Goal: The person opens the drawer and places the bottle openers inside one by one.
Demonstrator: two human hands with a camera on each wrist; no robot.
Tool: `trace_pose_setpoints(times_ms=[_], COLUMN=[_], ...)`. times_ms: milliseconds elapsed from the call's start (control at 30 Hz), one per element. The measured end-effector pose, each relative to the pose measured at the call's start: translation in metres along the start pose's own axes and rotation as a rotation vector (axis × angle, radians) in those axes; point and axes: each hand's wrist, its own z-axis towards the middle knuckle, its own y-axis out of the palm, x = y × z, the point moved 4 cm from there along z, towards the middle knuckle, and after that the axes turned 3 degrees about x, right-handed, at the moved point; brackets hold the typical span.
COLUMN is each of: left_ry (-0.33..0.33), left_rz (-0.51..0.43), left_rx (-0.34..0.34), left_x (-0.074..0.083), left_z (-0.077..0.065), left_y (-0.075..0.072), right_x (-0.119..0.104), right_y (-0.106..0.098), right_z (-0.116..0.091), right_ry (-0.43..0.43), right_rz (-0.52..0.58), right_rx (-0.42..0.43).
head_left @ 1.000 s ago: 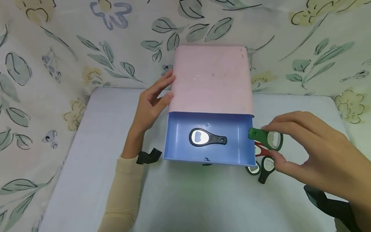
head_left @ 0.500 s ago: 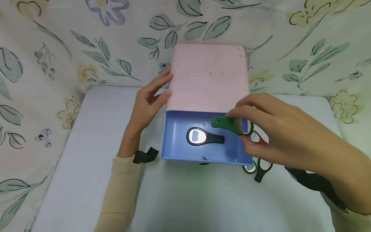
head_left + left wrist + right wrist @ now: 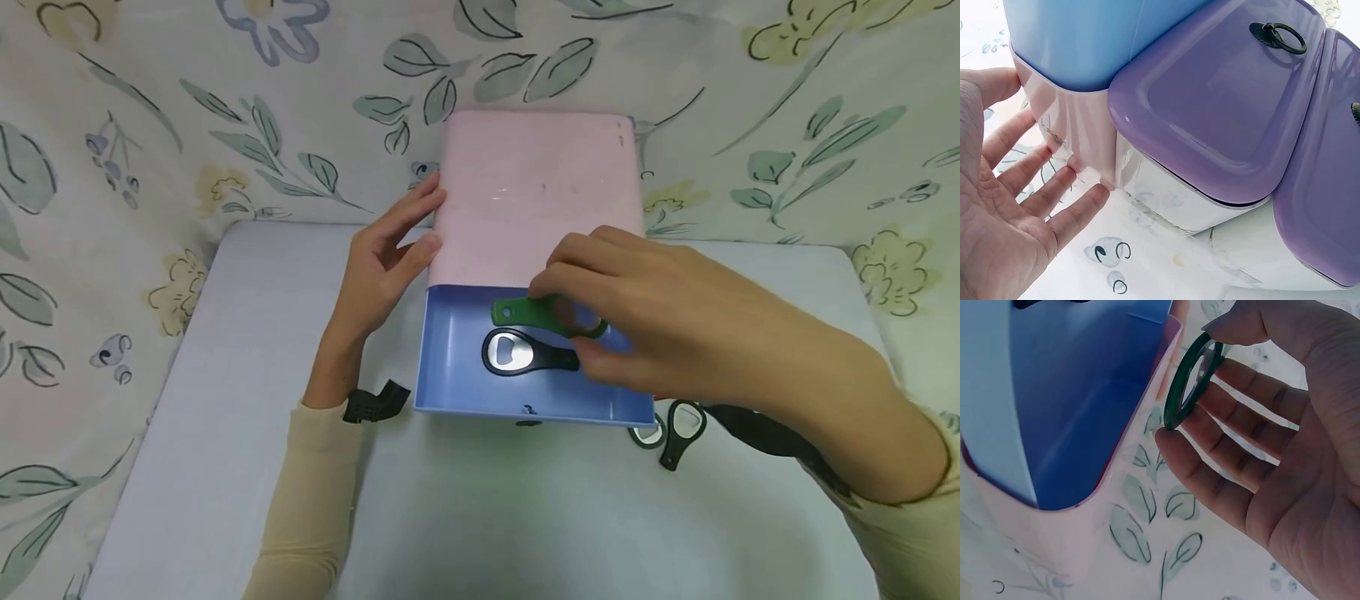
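Note:
My right hand (image 3: pixel 645 308) pinches a green bottle opener (image 3: pixel 525 312) between thumb and fingers, its handle pointing left. The opener is over the pulled-out blue drawer (image 3: pixel 465 396), and its round end is partly behind the fingers. In the right wrist view its green rim (image 3: pixel 1175 394) is edge-on beside the drawer. A black bottle opener (image 3: pixel 534 356) with a silver plate lies inside the drawer. My left hand (image 3: pixel 382 267) rests its extended fingers against the left side of the pink cabinet (image 3: pixel 525 200).
On the table (image 3: pixel 480 517), right of the drawer, lie a black bottle opener (image 3: pixel 684 425) and another round-ended one (image 3: pixel 648 433), partly hidden. The left wrist view shows closed purple drawers (image 3: pixel 1210 100) with a ring pull (image 3: pixel 1288 39). Floral cloth (image 3: pixel 300 125) hangs behind.
My right hand has carried the green bottle opener leftward, from beside the drawer's right edge to over its inside. My left hand stays against the cabinet. The view has shifted slightly.

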Motion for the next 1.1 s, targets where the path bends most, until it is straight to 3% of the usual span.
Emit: trace_pose_setpoints(times_ms=[433, 933, 1100], left_ry=[-0.002, 0.008, -0.004], left_rz=[-0.002, -0.018, -0.021], left_rx=[-0.004, -0.011, -0.001], left_x=[-0.002, -0.002, -0.001], left_z=[0.001, 0.002, 0.001], left_y=[-0.001, 0.001, 0.0], right_x=[-0.019, -0.026, -0.028], right_y=[0.002, 0.005, 0.007], right_z=[0.017, 0.027, 0.029], right_ry=[0.038, -0.011, -0.035], right_rz=[0.062, 0.039, 0.021], right_rx=[-0.114, -0.081, -0.035])
